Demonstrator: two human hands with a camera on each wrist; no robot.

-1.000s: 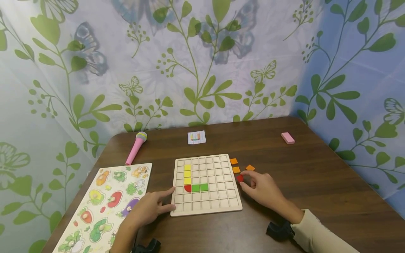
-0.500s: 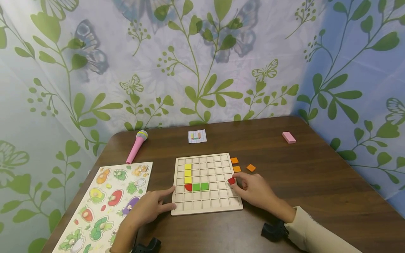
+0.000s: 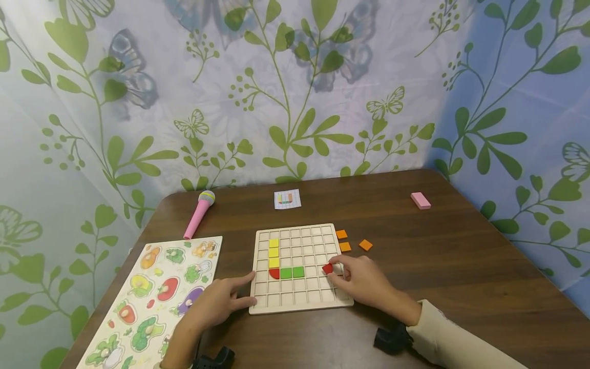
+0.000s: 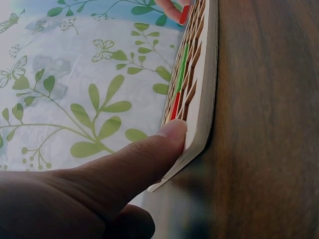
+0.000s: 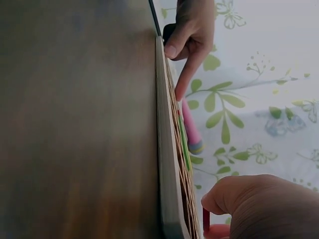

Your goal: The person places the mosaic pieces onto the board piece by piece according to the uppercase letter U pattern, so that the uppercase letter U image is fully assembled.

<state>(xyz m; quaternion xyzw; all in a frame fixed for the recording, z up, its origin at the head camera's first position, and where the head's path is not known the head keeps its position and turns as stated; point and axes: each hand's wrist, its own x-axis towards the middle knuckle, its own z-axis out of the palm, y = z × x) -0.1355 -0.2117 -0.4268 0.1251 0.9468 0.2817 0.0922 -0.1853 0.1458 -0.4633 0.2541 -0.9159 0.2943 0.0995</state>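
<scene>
A pale wooden grid board (image 3: 300, 309) lies on the dark table. Its cells hold a column of three yellow tiles (image 3: 274, 252), a red quarter-round tile (image 3: 274, 273) below them and two green tiles (image 3: 292, 272) beside that. My left hand (image 3: 216, 303) rests at the board's left edge, thumb and index finger stretched onto the rim. Between thumb and index finger my right hand (image 3: 364, 282) pinches another red tile (image 3: 327, 268), over the right part of the grid and in line with the green row. The fingers partly hide this tile's outline.
Three orange tiles (image 3: 345, 247) lie off the board's right edge. Behind the board is a small pattern card (image 3: 288, 199). A vegetable puzzle board (image 3: 177, 271) and a pink toy microphone (image 3: 198, 218) lie to the left, and a pink block (image 3: 420, 200) at the far right.
The right hand has carried the red tile leftward, from beside the board's right edge to over the grid. The left hand stays at the board's left edge.
</scene>
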